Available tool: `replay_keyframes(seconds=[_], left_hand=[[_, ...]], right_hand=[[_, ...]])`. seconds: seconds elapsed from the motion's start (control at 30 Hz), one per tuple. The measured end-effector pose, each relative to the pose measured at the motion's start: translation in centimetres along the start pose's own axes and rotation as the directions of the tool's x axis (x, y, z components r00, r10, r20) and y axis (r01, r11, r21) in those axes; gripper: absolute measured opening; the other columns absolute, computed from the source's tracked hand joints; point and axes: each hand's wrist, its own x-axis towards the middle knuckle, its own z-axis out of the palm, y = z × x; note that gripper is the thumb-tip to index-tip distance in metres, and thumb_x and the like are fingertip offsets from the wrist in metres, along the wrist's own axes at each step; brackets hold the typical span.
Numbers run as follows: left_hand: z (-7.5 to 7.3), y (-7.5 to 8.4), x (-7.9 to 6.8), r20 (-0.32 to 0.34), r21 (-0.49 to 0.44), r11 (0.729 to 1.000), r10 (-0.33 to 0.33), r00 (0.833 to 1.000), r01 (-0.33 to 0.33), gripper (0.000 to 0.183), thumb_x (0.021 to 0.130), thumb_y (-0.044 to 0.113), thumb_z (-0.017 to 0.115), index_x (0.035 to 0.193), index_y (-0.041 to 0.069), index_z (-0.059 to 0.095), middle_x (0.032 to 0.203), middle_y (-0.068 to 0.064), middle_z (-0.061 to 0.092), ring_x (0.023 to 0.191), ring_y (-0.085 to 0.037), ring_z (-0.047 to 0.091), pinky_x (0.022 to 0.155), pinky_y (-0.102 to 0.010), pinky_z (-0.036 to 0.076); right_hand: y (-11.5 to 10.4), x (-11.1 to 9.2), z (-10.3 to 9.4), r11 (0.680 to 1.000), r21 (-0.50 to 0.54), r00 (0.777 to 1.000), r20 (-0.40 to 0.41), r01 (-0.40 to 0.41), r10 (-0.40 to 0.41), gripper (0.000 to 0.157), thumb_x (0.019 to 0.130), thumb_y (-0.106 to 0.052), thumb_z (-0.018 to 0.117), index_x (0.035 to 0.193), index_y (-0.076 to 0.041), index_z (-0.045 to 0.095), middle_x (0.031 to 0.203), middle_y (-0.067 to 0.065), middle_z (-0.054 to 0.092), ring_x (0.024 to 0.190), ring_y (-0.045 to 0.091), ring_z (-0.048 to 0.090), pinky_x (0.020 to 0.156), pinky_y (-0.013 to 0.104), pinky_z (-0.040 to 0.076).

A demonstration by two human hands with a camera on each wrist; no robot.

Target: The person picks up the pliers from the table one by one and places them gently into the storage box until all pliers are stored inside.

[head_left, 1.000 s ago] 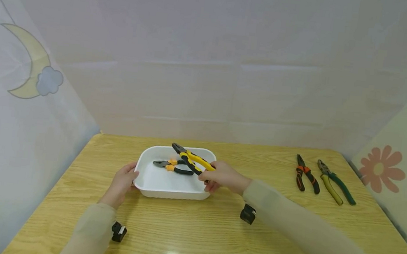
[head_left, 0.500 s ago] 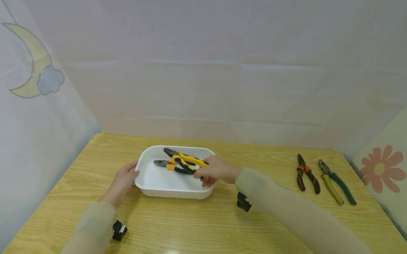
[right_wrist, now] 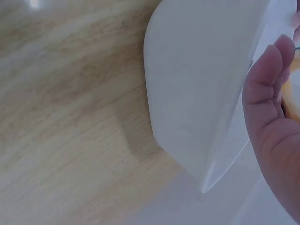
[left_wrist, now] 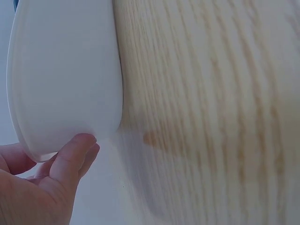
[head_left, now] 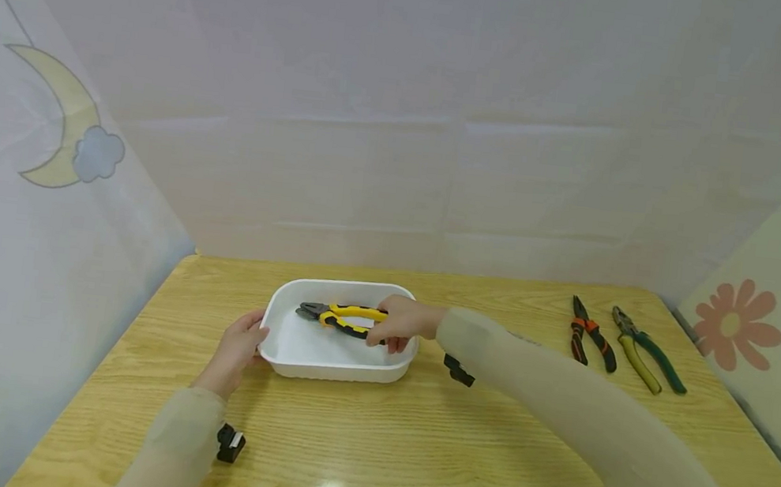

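Observation:
A white plastic tray [head_left: 334,372] sits on the table, its left end pinched by my left hand [head_left: 234,346]. In the left wrist view, the fingers of that hand [left_wrist: 56,183] press the outer wall while the thumb lies at the rim. Yellow-and-black combination pliers [head_left: 355,312] lie low inside the tray, jaws pointing left. My right hand [head_left: 405,323] reaches over the tray's right end and grips their handles. A second pair of pliers with orange-and-black handles is almost wholly hidden beneath them. In the right wrist view, a bit of yellow handle [right_wrist: 288,96] shows beyond my right hand [right_wrist: 274,126].
On the wooden table [head_left: 341,445], at the back right, lie needle-nose pliers [head_left: 591,333] with red-and-black handles. Beside them are pliers [head_left: 647,351] with one yellow-green and one dark green handle. Printed cloth walls stand at the back and both sides.
My right hand has lowered the yellow-and-black pliers into the tray, moving down and slightly left, over the orange-handled pair. The left hand and tray have stayed in place.

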Motion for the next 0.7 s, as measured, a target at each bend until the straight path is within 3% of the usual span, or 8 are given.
replay_keyframes(seconds=[0.17,0.33,0.5,0.7], left_hand=[[0.0,-0.1,-0.1,0.004,0.000,1.000,0.013,1.000,-0.013,0.048,0.105,0.006,0.034,0.151,-0.002,0.024,0.156,-0.020,0.025,0.131,-0.038,0.040,0.099,-0.048,0.042],[-0.1,-0.1,-0.2,0.003,-0.002,1.000,0.027,1.000,-0.027,0.048,0.104,0.004,0.034,0.150,-0.005,0.024,0.155,-0.022,0.025,0.130,-0.040,0.040,0.095,-0.047,0.045],[-0.1,-0.3,-0.3,0.006,0.012,0.999,0.039,0.999,-0.039,0.048,0.104,0.005,0.034,0.150,-0.007,0.024,0.154,-0.023,0.027,0.127,-0.040,0.043,0.084,-0.038,0.049],[-0.1,-0.2,-0.4,-0.003,0.013,0.999,0.048,0.999,-0.048,0.048,0.104,0.005,0.034,0.150,-0.005,0.025,0.154,-0.022,0.028,0.125,-0.039,0.045,0.082,-0.037,0.050]], right_hand=[[-0.7,0.5,-0.2,0.990,-0.139,0.999,0.030,0.028,-0.024,0.022,0.080,-0.019,0.072,0.088,-0.004,0.056,0.062,0.004,0.057,0.051,0.015,0.053,0.052,0.027,0.050],[-1.8,0.8,0.1,0.977,-0.211,0.998,0.061,0.021,-0.009,0.023,0.080,-0.019,0.070,0.090,-0.005,0.054,0.060,0.001,0.052,0.051,0.014,0.049,0.053,0.027,0.048],[-2.4,1.2,0.6,0.973,-0.230,0.996,0.087,0.019,0.001,0.023,0.081,-0.018,0.070,0.086,-0.005,0.052,0.060,0.000,0.050,0.051,0.014,0.048,0.057,0.031,0.049],[-2.8,1.1,0.9,0.976,-0.217,0.994,0.113,0.023,0.002,0.021,0.081,-0.016,0.069,0.084,-0.006,0.051,0.059,0.001,0.048,0.051,0.015,0.046,0.058,0.032,0.047]])
